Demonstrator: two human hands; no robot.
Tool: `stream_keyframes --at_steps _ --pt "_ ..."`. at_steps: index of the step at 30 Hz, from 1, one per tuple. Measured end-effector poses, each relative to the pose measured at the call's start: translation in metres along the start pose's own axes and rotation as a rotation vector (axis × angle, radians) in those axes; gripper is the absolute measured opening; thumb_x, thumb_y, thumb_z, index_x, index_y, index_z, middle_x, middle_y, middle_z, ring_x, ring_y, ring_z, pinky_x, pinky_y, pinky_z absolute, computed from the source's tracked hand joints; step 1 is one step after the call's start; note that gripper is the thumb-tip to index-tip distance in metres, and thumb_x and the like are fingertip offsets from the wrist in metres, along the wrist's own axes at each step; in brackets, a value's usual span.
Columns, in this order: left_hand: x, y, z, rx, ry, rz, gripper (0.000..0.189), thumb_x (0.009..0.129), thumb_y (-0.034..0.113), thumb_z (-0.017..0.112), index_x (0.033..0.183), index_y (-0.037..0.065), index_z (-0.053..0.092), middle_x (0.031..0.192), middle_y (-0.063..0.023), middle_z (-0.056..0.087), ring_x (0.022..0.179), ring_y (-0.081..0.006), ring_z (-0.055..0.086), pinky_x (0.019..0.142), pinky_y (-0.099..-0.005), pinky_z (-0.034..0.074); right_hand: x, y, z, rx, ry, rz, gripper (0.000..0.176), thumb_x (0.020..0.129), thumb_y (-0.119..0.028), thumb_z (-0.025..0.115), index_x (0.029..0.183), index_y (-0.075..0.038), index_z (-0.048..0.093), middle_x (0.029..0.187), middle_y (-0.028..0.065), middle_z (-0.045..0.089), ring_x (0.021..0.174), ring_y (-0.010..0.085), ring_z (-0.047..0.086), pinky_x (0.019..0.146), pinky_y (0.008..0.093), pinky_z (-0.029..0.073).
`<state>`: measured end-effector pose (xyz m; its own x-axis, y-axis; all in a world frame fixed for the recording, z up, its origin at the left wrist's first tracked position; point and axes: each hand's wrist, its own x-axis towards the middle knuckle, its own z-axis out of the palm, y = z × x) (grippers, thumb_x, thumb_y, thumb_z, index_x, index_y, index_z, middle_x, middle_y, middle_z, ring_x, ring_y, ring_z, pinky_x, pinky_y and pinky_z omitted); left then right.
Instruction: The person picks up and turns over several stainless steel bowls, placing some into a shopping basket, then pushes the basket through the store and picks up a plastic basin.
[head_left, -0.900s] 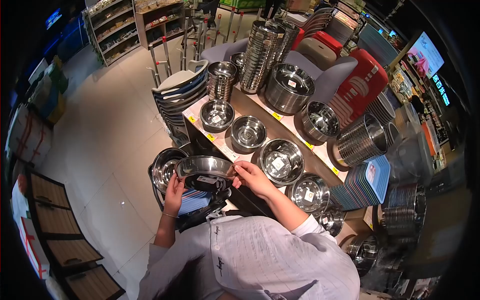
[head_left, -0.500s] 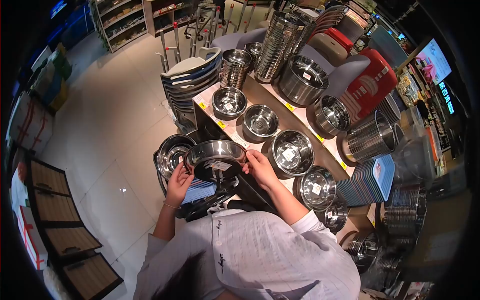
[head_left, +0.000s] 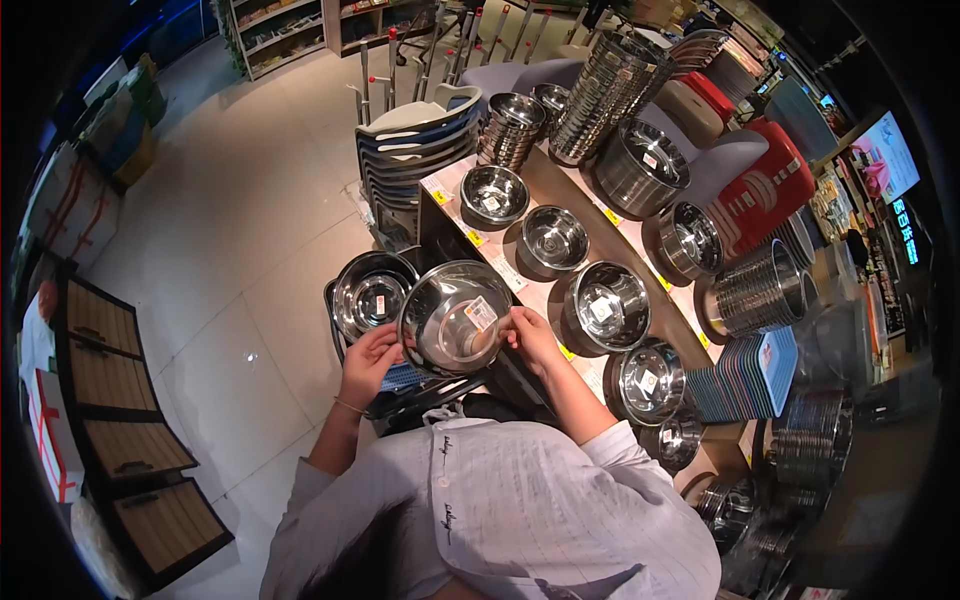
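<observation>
Between my hands is a shiny stainless steel basin (head_left: 430, 330) with a white label on its inside bottom, tilted so the inside faces me. My left hand (head_left: 372, 362) grips its left rim. On the opposite rim, my right hand (head_left: 532, 340) is closed on the edge. Just beyond my left hand, another steel basin (head_left: 372, 292) with a small label rests on a dark cart or basket. To the right of my right hand, a labelled steel basin (head_left: 606, 308) sits on the shelf.
A stepped display shelf (head_left: 520, 262) with price tags carries several steel basins. Stacked stools (head_left: 418, 150) stand at its far left end. Blue plastic baskets (head_left: 742, 375) are stacked to the right. Wood-fronted cabinets (head_left: 130, 400) stand at the left on the tiled floor.
The basin in my hands has tipped from nearly edge-on, so its inside and label now show more fully. The view has shifted, and the surroundings appear further right.
</observation>
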<state>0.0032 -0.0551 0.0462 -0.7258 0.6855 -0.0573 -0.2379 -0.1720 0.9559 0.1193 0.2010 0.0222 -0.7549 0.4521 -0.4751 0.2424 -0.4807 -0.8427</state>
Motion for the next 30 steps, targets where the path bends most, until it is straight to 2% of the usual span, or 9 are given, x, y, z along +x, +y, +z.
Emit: stream_keyframes --at_steps 1,4,5,8,12,20,23,28,30 --pt "0.001 0.001 0.001 -0.032 0.011 -0.016 0.030 0.083 -0.003 0.048 0.113 -0.003 0.047 0.098 -0.0094 0.058 0.089 -0.0128 0.057 0.073 -0.0227 0.046 0.000 0.003 0.004 0.032 0.029 0.030 0.017 0.090 -0.018 0.043 0.086 -0.003 0.050 0.064 0.0032 0.053 0.051 0.0057 0.046 0.044 0.0162 0.036" --pt "0.008 0.001 0.009 -0.056 0.026 -0.046 0.033 0.082 -0.002 0.051 0.115 -0.003 0.046 0.097 -0.0091 0.059 0.086 -0.0120 0.057 0.071 -0.0222 0.046 0.015 0.024 -0.007 0.054 -0.070 0.151 0.012 0.086 -0.007 0.043 0.093 -0.001 0.051 0.062 0.0035 0.053 0.048 0.0081 0.046 0.043 0.0188 0.036" --pt "0.009 0.003 0.015 -0.107 0.038 -0.065 0.035 0.082 -0.001 0.053 0.116 -0.002 0.046 0.097 -0.0088 0.059 0.081 -0.0105 0.056 0.069 -0.0218 0.046 0.016 0.029 -0.007 0.042 -0.061 0.169 0.010 0.081 -0.001 0.042 0.086 -0.002 0.051 0.056 0.0032 0.051 0.043 0.0079 0.043 0.039 0.0195 0.034" --pt "0.012 0.000 0.021 -0.154 0.034 -0.070 0.036 0.081 -0.001 0.053 0.117 -0.002 0.046 0.098 -0.0086 0.059 0.079 -0.0096 0.055 0.067 -0.0219 0.045 0.010 0.032 -0.001 0.051 -0.073 0.256 0.005 0.079 -0.001 0.042 0.076 -0.003 0.045 0.056 0.0028 0.049 0.043 0.0077 0.041 0.038 0.0167 0.033" --pt "0.012 0.005 0.023 -0.250 0.039 -0.083 0.036 0.082 0.001 0.053 0.118 -0.002 0.045 0.098 -0.0079 0.058 0.076 -0.0089 0.054 0.067 -0.0215 0.045 0.007 0.033 0.001 0.015 -0.127 0.351 0.008 0.075 0.000 0.044 0.076 -0.008 0.045 0.052 0.0004 0.044 0.040 0.0071 0.039 0.037 0.0192 0.032" --pt "0.006 -0.010 0.003 -0.435 0.139 -0.106 0.037 0.085 0.004 0.050 0.121 0.000 0.041 0.092 -0.0049 0.056 0.076 -0.0086 0.052 0.069 -0.0217 0.046 -0.004 0.027 0.010 -0.005 -0.094 0.295 0.007 0.084 -0.010 0.047 0.078 -0.007 0.048 0.056 -0.0003 0.047 0.041 0.0039 0.038 0.037 0.0168 0.031" --pt "0.005 -0.010 -0.003 -0.524 0.317 -0.174 0.035 0.087 0.009 0.048 0.120 0.001 0.043 0.091 -0.0048 0.056 0.077 -0.0102 0.053 0.072 -0.0238 0.046 -0.015 0.015 0.020 -0.078 -0.133 0.314 0.007 0.085 -0.011 0.047 0.080 -0.006 0.049 0.056 -0.0007 0.048 0.043 0.0033 0.040 0.037 0.0153 0.032" --pt "-0.002 -0.041 -0.029 -0.610 0.326 -0.198 0.030 0.087 0.013 0.048 0.114 0.002 0.048 0.089 -0.0035 0.057 0.079 -0.0101 0.053 0.074 -0.0234 0.045 -0.026 0.002 0.032 -0.024 -0.235 0.339 0.023 0.089 -0.014 0.039 0.084 0.001 0.057 0.055 -0.0050 0.046 0.045 0.0000 0.041 0.040 0.0121 0.037" --pt "-0.006 -0.047 -0.034 -0.683 0.356 -0.266 0.025 0.087 0.015 0.049 0.109 0.003 0.052 0.087 -0.0022 0.057 0.080 -0.0098 0.053 0.075 -0.0239 0.045 -0.025 0.002 0.029 0.028 -0.281 0.327 0.025 0.090 -0.013 0.039 0.083 0.003 0.057 0.058 -0.0024 0.051 0.047 0.0007 0.045 0.042 0.0117 0.040"
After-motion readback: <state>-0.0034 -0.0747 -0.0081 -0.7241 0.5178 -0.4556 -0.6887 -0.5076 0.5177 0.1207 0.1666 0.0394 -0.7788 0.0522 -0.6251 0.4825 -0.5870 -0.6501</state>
